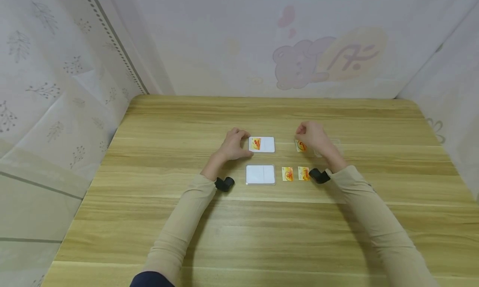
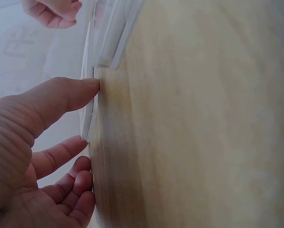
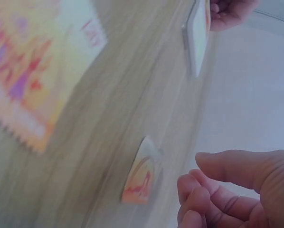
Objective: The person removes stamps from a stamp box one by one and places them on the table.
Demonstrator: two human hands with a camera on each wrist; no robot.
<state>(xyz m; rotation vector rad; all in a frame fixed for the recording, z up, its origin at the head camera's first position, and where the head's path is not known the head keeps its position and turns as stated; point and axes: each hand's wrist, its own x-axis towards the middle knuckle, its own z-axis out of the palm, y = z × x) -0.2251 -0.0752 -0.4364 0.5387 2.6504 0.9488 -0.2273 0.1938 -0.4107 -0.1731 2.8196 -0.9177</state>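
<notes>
My left hand (image 1: pixel 235 145) grips the left end of the far white flat case (image 1: pixel 267 144), thumb at the near corner and index finger at the far corner. In the left wrist view, the thumb and index finger (image 2: pixel 61 154) press that case's edge. A red and yellow postage stamp (image 1: pixel 256 144) lies on the case's left half. Right of it, my right hand (image 1: pixel 314 135) hovers by another stamp (image 1: pixel 301 146), fingers loosely curled, thumb apart from them. In the right wrist view this stamp (image 3: pixel 141 180) lies beside the fingertips, with nothing between them.
A second white case (image 1: pixel 260 174) lies nearer on the wooden table (image 1: pixel 239 237). To its right are two more stamps, one left (image 1: pixel 287 174) and one right (image 1: pixel 303 173), the latter beside the right wrist camera (image 1: pixel 319 176). A clear plastic piece (image 1: pixel 336 147) sits partly behind the right hand.
</notes>
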